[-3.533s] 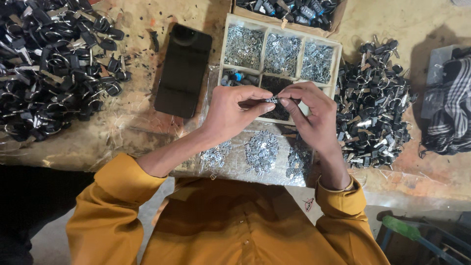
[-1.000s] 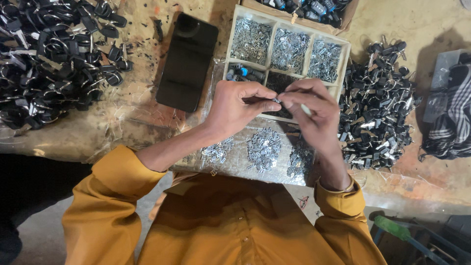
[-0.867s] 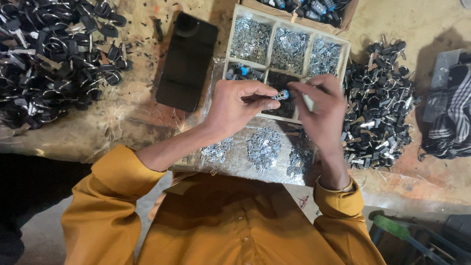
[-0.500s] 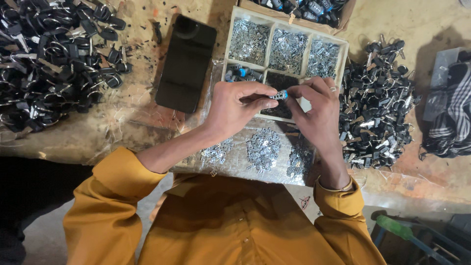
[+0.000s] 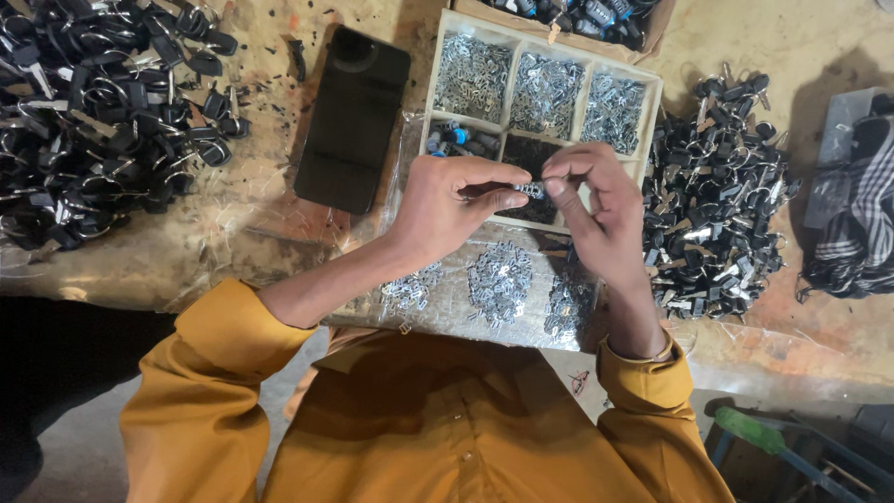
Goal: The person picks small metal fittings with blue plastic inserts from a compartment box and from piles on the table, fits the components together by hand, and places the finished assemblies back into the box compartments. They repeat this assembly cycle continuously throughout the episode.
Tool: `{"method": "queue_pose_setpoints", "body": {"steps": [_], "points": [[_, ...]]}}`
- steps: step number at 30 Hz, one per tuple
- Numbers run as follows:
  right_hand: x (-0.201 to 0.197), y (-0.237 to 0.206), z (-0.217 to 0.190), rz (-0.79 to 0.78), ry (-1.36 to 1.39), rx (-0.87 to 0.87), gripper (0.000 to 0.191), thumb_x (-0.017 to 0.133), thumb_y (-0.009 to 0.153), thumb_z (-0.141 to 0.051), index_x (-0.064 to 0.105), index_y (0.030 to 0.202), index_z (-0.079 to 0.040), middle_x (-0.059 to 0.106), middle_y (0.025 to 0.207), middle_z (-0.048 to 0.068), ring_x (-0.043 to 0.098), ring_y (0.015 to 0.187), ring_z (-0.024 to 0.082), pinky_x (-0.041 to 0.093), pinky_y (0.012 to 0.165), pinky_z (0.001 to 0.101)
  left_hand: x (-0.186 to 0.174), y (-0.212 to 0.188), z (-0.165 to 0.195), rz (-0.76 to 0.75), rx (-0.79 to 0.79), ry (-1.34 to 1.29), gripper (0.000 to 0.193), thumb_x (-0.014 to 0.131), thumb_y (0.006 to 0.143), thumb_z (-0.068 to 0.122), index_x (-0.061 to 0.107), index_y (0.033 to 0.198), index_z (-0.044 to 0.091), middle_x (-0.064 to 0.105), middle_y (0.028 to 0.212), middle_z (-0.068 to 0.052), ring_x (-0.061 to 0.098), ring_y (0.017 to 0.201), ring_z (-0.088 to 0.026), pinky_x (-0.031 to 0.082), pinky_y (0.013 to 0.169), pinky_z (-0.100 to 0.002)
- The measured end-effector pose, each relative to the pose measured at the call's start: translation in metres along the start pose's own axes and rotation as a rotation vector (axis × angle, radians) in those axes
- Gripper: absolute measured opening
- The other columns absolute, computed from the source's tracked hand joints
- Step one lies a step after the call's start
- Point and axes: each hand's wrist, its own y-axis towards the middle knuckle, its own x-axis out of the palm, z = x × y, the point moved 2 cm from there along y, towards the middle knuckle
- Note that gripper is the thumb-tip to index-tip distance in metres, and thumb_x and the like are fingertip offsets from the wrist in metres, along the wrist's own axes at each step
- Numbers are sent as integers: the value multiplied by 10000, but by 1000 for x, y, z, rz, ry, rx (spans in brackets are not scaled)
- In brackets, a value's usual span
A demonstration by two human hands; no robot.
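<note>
My left hand pinches a small silver lock cylinder between thumb and fingers. My right hand meets it from the right, thumb and forefinger closed on the same cylinder's end. Both hands hover over the near edge of a divided wooden tray that holds heaps of small silver metal pieces. Three little piles of silver pieces lie on a clear plastic sheet just below my hands.
A black phone lies left of the tray. A large heap of black-headed keys on rings fills the far left. Another pile of keys sits right of the tray, with a checked cloth beyond. A box of parts stands behind.
My right hand held a small blue-tipped part at the cylinder a moment ago; now its fingers pinch the cylinder's end directly. Both hands stay over the tray's near edge.
</note>
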Motion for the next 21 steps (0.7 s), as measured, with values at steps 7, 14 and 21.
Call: {"method": "queue_pose_setpoints", "body": {"steps": [7,14,21], "points": [[3,-1,-3,-60,-186,-36,103,691,1024,27,648,1112,-1,675,1104,89,624,969,182,502,865,299,4,-2,-5,8,-42,-134,185,814,875,-1,748,1047,1,800,1002,-67,793,938,-129,673,809,-256],[4,-1,-12,-58,-317,-104,129,732,994,25,673,1104,-9,709,1086,105,696,999,220,545,873,319,2,-2,-2,-5,-39,-66,165,830,860,10,766,1011,8,802,963,-71,794,890,-125,657,768,-250],[-9,-6,-8,141,-337,-109,111,852,934,-22,786,1022,-38,741,1049,92,720,945,180,558,797,278,4,-3,-4,-17,-43,-68,137,810,873,4,775,1003,24,801,971,-75,796,890,-128,668,753,-247]]}}
